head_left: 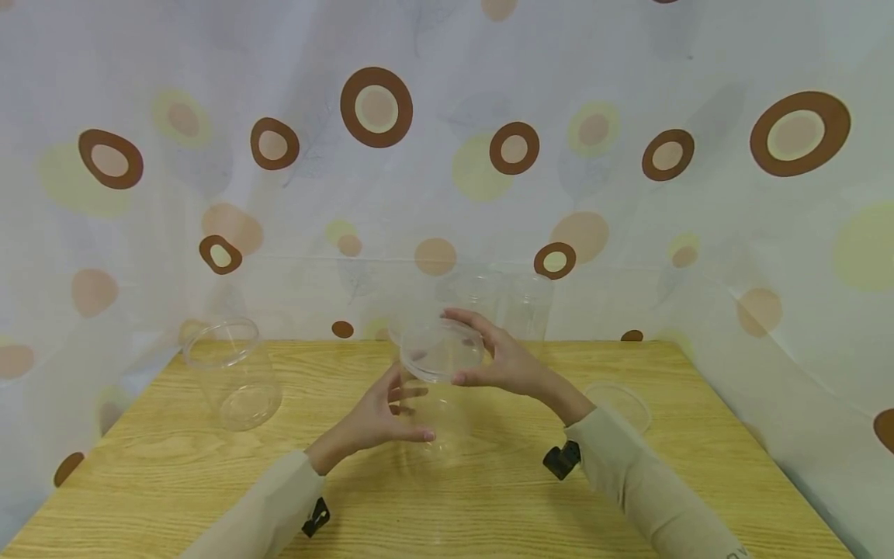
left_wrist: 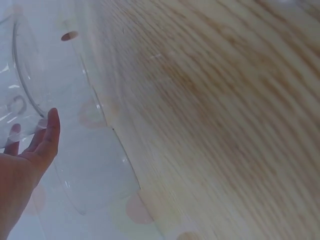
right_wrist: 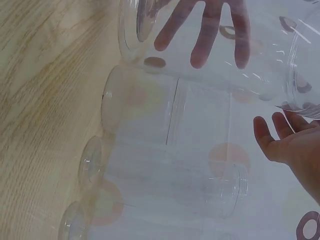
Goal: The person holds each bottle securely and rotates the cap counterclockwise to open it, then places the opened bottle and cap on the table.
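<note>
A tall, clear plastic jar (head_left: 447,419) stands in front of me near the middle of the wooden table. My left hand (head_left: 380,415) grips it low on its side, and its spread fingers show through the wall in the right wrist view. Across the jar's mouth lies a clear round lid (head_left: 443,349); whether it sits fully down is hard to tell. My right hand (head_left: 506,359) holds the lid by its edge, thumb in front and fingers behind. In the right wrist view the right hand (right_wrist: 297,142) is beside the jar's rimmed end.
To the left stands a wide clear jar (head_left: 240,388) with its mouth uncovered. Another clear lid (head_left: 621,405) lies flat beyond my right sleeve. At the back edge are slim clear jars (head_left: 528,314), partly lost against the patterned curtain (head_left: 447,194).
</note>
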Action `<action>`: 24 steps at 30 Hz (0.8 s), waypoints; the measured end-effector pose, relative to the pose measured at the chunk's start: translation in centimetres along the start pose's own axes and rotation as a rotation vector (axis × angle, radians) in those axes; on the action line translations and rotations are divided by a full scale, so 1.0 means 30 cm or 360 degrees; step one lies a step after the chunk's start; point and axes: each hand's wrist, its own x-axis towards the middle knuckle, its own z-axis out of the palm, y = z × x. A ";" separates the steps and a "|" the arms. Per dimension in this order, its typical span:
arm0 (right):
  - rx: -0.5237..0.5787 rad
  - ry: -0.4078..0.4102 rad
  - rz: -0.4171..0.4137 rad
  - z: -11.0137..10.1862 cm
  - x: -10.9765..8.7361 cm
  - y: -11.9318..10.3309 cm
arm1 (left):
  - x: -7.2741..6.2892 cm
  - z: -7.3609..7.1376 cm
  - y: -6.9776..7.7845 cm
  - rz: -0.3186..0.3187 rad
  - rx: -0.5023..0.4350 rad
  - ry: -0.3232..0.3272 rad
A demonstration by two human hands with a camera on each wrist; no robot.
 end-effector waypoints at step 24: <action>-0.0036 0.0105 0.0075 0.006 -0.001 0.026 | -0.004 -0.009 -0.014 -0.0019 -0.0053 0.0002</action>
